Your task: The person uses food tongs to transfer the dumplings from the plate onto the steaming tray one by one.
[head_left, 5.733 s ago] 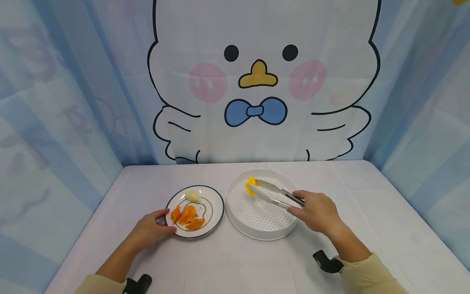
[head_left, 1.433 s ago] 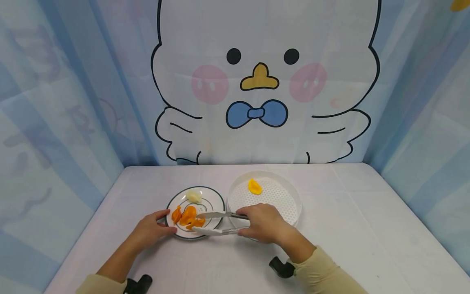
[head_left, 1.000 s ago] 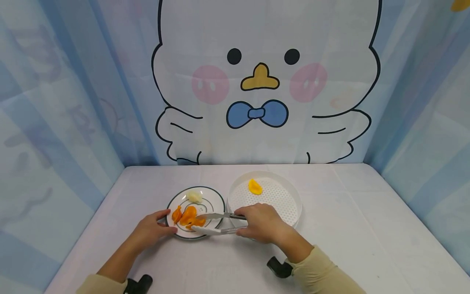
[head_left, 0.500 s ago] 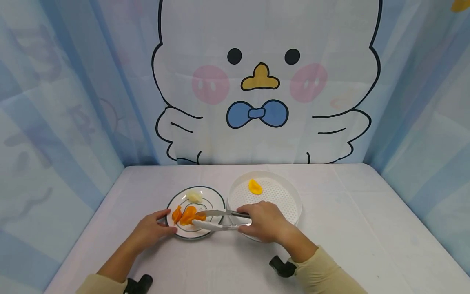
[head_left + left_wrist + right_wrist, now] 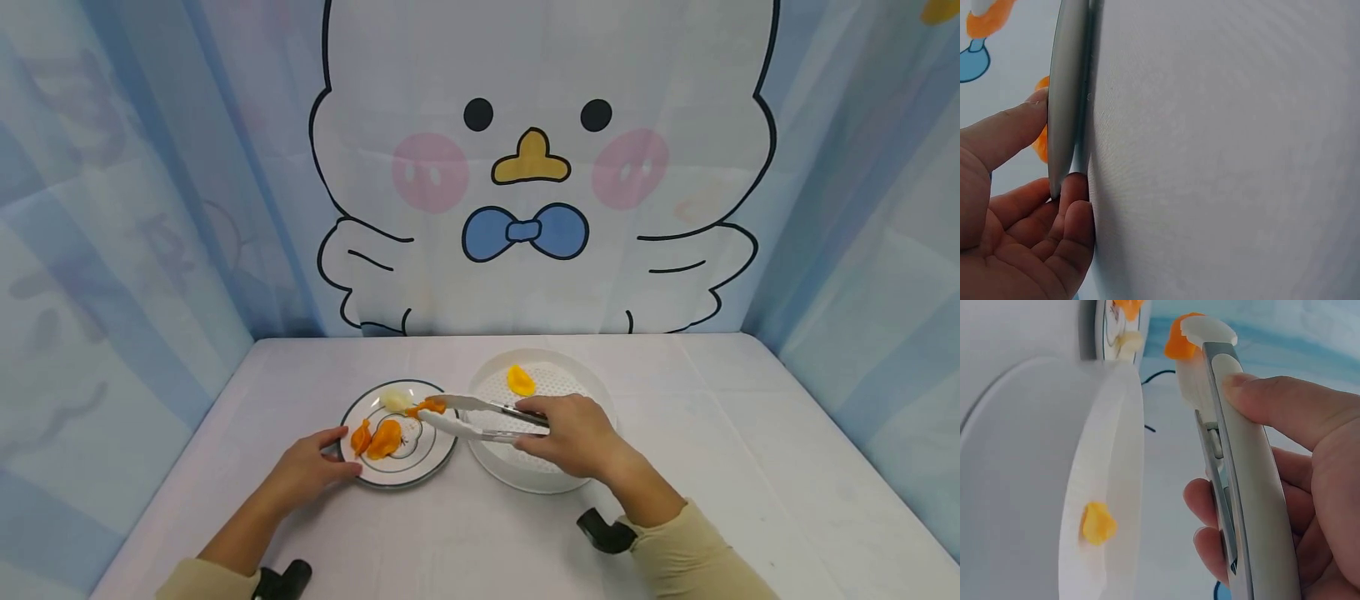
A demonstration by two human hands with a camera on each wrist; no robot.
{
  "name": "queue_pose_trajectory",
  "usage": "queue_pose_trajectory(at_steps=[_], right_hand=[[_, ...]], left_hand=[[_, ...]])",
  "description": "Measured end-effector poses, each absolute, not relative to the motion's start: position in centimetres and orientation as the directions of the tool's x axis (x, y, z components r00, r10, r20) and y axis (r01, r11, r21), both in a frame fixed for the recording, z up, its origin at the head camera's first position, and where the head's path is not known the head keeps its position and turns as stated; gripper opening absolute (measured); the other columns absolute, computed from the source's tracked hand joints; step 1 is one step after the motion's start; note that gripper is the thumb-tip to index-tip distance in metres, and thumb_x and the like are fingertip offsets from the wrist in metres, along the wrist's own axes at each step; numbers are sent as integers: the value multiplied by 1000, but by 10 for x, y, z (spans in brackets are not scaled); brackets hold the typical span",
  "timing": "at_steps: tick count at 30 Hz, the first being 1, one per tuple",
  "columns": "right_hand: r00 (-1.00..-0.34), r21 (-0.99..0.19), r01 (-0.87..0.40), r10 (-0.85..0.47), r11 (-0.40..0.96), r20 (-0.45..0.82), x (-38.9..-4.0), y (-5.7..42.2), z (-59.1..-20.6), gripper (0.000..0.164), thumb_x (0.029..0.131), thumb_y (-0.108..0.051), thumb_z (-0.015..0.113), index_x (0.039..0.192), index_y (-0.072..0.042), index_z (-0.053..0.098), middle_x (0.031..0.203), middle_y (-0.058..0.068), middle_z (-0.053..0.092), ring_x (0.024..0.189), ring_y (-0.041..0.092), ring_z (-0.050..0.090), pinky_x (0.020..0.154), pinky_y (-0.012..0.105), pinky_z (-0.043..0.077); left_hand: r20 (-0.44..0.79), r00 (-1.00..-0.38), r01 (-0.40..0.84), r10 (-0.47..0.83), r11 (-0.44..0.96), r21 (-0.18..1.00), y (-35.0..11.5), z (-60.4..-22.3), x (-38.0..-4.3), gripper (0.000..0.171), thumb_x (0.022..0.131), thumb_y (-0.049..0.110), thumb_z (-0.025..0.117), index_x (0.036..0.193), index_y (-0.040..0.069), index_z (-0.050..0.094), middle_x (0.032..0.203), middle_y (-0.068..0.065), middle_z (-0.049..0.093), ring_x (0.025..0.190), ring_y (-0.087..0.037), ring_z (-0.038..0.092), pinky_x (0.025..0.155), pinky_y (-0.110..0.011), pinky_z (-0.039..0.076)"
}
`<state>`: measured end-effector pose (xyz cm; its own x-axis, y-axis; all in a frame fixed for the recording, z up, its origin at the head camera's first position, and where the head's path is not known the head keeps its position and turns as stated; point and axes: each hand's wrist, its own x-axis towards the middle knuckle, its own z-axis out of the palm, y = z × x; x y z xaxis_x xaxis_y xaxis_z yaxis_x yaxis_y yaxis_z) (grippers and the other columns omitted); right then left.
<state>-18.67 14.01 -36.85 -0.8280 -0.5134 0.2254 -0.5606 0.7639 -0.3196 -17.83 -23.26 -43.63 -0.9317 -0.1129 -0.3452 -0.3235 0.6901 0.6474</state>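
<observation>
Right fingers (image 5: 1200, 503) are squeezing tongs (image 5: 1254, 481), pinching orange piece (image 5: 1179, 345) ahead of them; left fingers (image 5: 1077, 225) are gripping plate (image 5: 417, 472), probably steadying it.

Plate (image 5: 433, 454): white, dark green rim line, thin dark line drawing inside. Paired pieces (image 5: 385, 439) on it: orange. Tongs (image 5: 1250, 469): silver-grey metal, off-white tips and handle facing. Held piece (image 5: 426, 407): orange. Cream piece (image 5: 394, 400): pale yellowish. Tray (image 5: 517, 477): white, base patterned with small holes. Tray piece (image 5: 521, 381): bright yellow. Worktop (image 5: 750, 467): plain white. Sleeves (image 5: 697, 554): khaki-beige. Backdrop (image 5: 540, 292): white cartoon figure, black outlines, pink cheeks (image 5: 431, 171), mustard beak (image 5: 531, 162), blue bow tie (image 5: 523, 231). Side curtain (image 5: 112, 250): mottled pale blue, white.
</observation>
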Motion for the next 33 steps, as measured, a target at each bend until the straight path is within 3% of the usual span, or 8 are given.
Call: queue_pose_trajectory(at_steps=[12,33], right_hand=[[-933,-370,-361,-323,856,162,-190,175,-365,48,88,-33,76,128,-8,68,112,9,72,94,29,64,80,48,51],[-973,-333,-230,-209,914,99,-199,199,-384,51,87,-33,74,127,-1,67,113,18,70,96,35,65,78,50,51]], left_hand=[[-345,-933,-320,-107,689,650,-233,-436,-178,84,82,37,83,148,2,45,123,-21,60,102,-32,55,93,-53,49],[-344,-930,-331,-126,693,640,-230,-433,-177,82,82,34,83,148,1,46,122,-22,60,102,-32,56,93,-53,50]])
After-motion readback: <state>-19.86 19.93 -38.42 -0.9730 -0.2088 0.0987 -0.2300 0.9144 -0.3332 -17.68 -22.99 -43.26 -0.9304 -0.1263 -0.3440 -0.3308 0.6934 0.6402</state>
